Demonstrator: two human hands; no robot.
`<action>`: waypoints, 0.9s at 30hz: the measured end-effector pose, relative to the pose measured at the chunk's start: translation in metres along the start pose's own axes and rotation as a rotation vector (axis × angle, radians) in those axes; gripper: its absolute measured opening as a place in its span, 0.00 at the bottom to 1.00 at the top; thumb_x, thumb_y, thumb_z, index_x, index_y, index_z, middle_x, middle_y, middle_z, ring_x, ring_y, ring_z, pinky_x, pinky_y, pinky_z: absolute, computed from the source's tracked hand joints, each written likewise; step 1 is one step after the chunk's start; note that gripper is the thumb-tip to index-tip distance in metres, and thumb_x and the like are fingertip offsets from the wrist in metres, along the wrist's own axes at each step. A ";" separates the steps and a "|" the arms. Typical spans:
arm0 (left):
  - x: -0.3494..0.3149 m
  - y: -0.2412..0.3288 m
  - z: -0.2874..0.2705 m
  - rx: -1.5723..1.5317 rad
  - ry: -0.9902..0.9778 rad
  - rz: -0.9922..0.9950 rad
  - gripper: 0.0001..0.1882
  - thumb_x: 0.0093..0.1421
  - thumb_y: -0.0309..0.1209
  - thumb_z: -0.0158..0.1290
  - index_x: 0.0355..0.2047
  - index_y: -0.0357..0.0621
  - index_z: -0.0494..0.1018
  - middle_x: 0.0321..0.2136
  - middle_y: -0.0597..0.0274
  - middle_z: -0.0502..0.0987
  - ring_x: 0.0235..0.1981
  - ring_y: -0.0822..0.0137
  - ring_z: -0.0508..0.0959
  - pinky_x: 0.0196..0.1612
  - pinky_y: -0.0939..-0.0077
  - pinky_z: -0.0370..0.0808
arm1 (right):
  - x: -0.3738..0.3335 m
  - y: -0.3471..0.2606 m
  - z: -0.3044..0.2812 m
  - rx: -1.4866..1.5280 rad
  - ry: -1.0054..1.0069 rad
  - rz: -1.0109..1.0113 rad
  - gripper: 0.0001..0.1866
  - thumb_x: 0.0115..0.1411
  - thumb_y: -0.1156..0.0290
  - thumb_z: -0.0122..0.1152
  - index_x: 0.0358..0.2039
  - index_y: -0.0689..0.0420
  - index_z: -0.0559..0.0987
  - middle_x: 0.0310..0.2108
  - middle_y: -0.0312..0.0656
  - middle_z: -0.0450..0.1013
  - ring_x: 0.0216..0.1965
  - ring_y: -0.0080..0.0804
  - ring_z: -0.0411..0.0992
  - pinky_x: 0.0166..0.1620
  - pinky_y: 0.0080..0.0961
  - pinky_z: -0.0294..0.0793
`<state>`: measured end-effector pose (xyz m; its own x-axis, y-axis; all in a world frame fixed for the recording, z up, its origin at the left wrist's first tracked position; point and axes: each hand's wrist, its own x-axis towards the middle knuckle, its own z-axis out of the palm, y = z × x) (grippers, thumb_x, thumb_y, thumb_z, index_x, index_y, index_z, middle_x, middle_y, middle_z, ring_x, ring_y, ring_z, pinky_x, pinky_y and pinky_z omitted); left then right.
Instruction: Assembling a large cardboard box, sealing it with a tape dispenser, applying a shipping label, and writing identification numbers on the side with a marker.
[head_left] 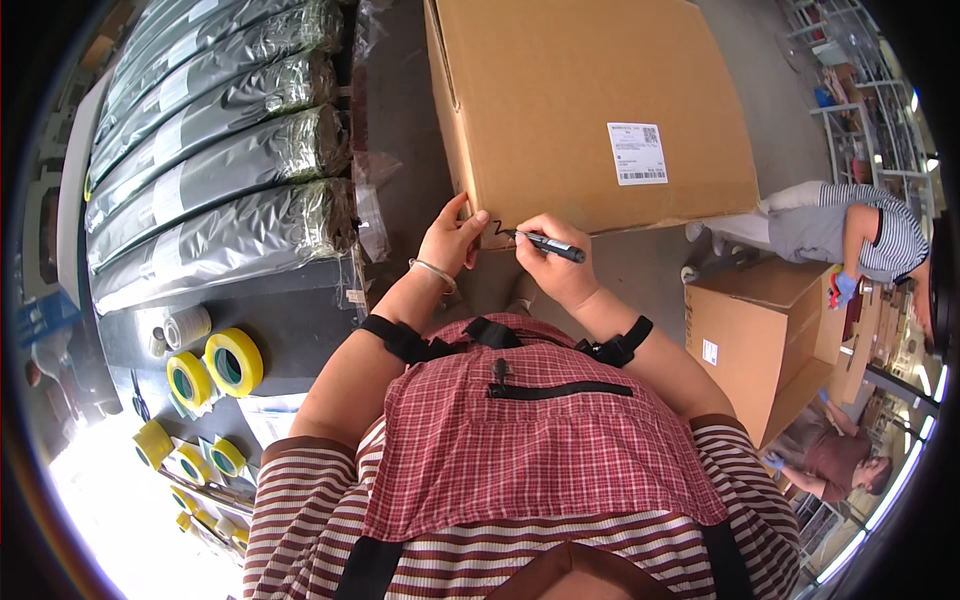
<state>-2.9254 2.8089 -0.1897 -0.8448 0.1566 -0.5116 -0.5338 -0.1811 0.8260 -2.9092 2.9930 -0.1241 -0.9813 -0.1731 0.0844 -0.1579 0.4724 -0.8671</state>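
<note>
A large brown cardboard box (560,90) stands in front of me, with a white label (637,154) on its top face. My right hand (560,265) is closed round a black marker (550,246), its tip at the box's near edge, left of the label. A short black zigzag line (503,229) shows on the cardboard beside the tip. Over the near left corner of the same box, my left hand (450,238) is closed, thumb on the top face and fingers at the side. Some of its fingers are partly hidden.
Long grey wrapped rolls (220,235) lie stacked at the left. Rolls of yellow tape (234,362) sit on a dark table (310,300) nearer me. An opened carton (740,340) stands at the right, where a person in a striped top (895,235) and another person (830,455) work.
</note>
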 end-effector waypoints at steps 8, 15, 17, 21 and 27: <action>-0.013 0.030 0.026 0.210 0.100 -0.109 0.37 0.54 0.41 0.62 0.60 0.41 0.62 0.36 0.48 0.79 0.31 0.61 0.81 0.36 0.67 0.77 | -0.005 0.048 -0.034 0.352 0.160 0.256 0.08 0.63 0.71 0.54 0.40 0.61 0.76 0.28 0.36 0.73 0.28 0.19 0.70 0.33 0.15 0.70; -0.001 0.001 0.019 0.159 0.105 0.113 0.30 0.58 0.39 0.59 0.56 0.37 0.65 0.23 0.56 0.78 0.22 0.67 0.77 0.28 0.70 0.72 | 0.006 0.056 -0.028 0.427 0.158 0.294 0.08 0.62 0.72 0.52 0.39 0.60 0.75 0.27 0.36 0.72 0.26 0.18 0.67 0.31 0.14 0.67; 0.013 0.002 0.025 0.275 0.143 0.174 0.27 0.57 0.40 0.60 0.51 0.35 0.68 0.24 0.54 0.78 0.24 0.63 0.78 0.29 0.69 0.73 | 0.015 0.053 -0.032 0.450 0.147 0.279 0.08 0.62 0.71 0.52 0.39 0.60 0.75 0.27 0.36 0.71 0.27 0.18 0.67 0.32 0.15 0.67; 0.021 0.011 0.029 0.282 0.163 0.188 0.26 0.56 0.40 0.60 0.48 0.35 0.69 0.25 0.52 0.78 0.25 0.61 0.79 0.31 0.67 0.74 | 0.034 0.060 -0.041 0.526 0.198 0.284 0.09 0.63 0.70 0.51 0.39 0.60 0.75 0.27 0.35 0.71 0.26 0.18 0.67 0.31 0.14 0.66; 0.013 0.000 0.025 0.319 0.152 0.192 0.30 0.56 0.45 0.59 0.51 0.36 0.68 0.29 0.49 0.79 0.28 0.61 0.80 0.32 0.67 0.75 | 0.024 0.053 -0.036 0.482 0.202 0.282 0.08 0.63 0.70 0.51 0.38 0.59 0.75 0.28 0.35 0.71 0.27 0.19 0.68 0.30 0.14 0.68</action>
<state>-2.9353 2.8348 -0.1903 -0.9365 -0.0002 -0.3507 -0.3481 0.1214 0.9296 -2.9451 3.0450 -0.1503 -0.9870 0.0922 -0.1314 0.1340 0.0220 -0.9907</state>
